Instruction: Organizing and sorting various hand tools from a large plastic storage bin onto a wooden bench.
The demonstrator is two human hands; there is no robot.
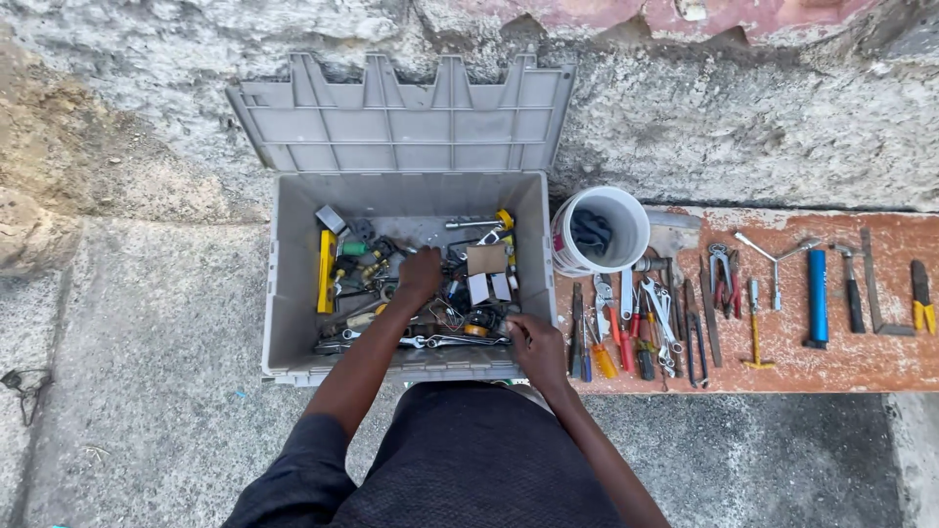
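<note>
Inside the grey crate (284,284), the left hand (421,274) is digging among heaped tools (430,293) — grip hidden, cannot tell — while the right hand (533,342) is lying curled by the near-right edge, beside the board (831,362).

Both bare arms reach forward from dark short sleeves, the left hand (421,274) stretched farther out with its back upward and fingers curled down out of sight, the right hand (536,344) drawn nearer the body, knuckles up, fingers bent inward.
</note>
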